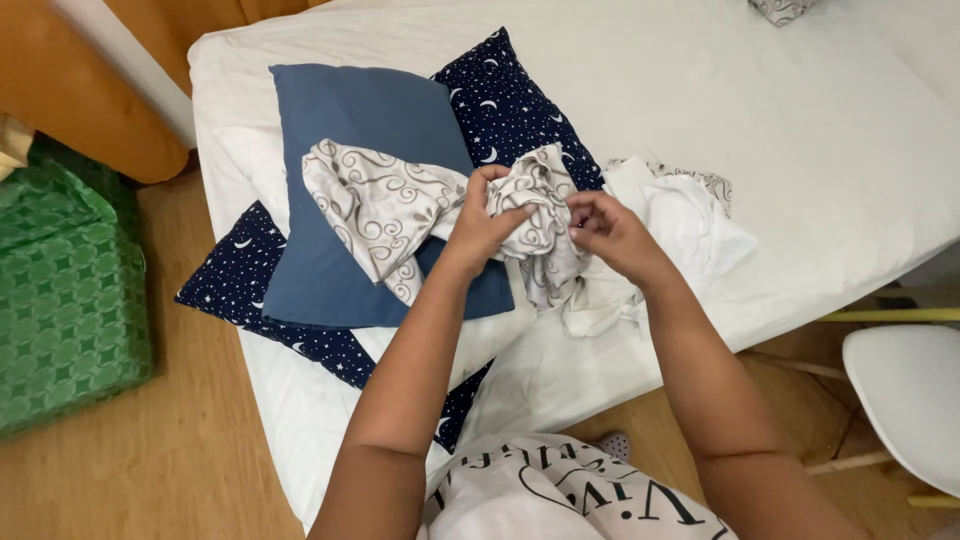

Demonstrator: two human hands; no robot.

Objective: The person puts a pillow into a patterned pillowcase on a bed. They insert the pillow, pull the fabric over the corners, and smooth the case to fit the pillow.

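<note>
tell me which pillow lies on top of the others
The plain blue pillow: it overlaps both navy star-print pillows, one behind, one beneath.

Cream pillowcase (400,215) w/ grey-brown swirl print, bunched betw. left hand (483,222) & right hand (612,228). Plain slate-blue pillow (340,150) on top of navy pillow (515,100) w/ white moons & stars; 2nd navy moon-and-star pillow (235,280) below. White bedsheet (760,130), plain. White cloth (690,225), swirl-print edge. Green bag (65,290), diamond weave pattern. Orange curtain (70,85). White chair (905,385). Light wood floor (180,460).
</note>
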